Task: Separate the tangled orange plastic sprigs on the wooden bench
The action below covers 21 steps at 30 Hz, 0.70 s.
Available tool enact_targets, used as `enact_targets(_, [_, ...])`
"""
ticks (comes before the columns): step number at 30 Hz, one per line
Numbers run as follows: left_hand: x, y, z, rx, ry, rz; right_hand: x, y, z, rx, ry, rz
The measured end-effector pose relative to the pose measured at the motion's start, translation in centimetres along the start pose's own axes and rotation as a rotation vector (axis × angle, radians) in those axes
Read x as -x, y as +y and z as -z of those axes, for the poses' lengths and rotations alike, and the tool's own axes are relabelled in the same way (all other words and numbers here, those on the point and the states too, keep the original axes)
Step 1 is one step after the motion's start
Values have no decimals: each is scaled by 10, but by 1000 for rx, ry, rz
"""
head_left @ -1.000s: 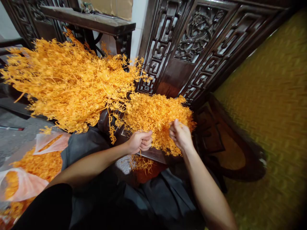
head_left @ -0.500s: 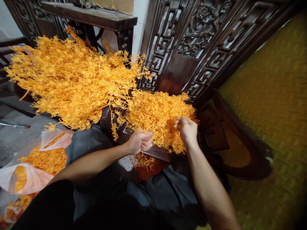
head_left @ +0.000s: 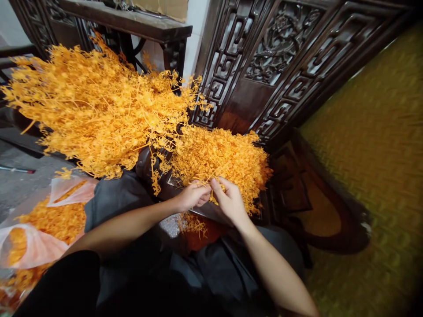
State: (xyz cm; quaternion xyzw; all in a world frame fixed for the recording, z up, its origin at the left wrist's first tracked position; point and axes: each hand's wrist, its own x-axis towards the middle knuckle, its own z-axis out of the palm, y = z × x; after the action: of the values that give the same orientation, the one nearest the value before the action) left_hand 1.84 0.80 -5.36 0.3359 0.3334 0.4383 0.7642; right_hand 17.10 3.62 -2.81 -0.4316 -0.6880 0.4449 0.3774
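A dense heap of small orange-yellow sprigs (head_left: 224,154) lies on the dark wooden seat before me. At its near edge my left hand (head_left: 194,194) is closed, thumb and fingers pinched on a thin orange sprig. My right hand (head_left: 229,198) is right beside it, thumb and forefinger pinched at the same sprig, whose strands show just above the fingers. A much larger bundle of orange branches (head_left: 109,110) spreads out to the left. Below the hands, more orange stems (head_left: 194,224) hang near my lap.
On the floor at left, a translucent plastic bag (head_left: 42,246) holds orange pieces. A carved dark wood panel (head_left: 257,75) rises behind the heap. A wooden side table (head_left: 132,20) stands at the back. A textured yellow-brown surface (head_left: 373,154) fills the right side.
My right hand has moved left from the right side of the heap to meet my left hand. My left hand has stayed nearly in place, still pinched.
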Motion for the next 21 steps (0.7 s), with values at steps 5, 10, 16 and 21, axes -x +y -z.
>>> enact_targets(5, [8,12,-3,224,-240,119,-7,16,0,-378,101,-175])
enact_targets(10, [14,16,7,336,-320,194,-33,33,29,-615,233,-315])
enact_targets(16, [19,23,15,190,-331,11,-46,47,81,-621,561,-219])
enact_targets(21, [20,22,11,135,-372,-20,-49,44,77,-575,450,-179])
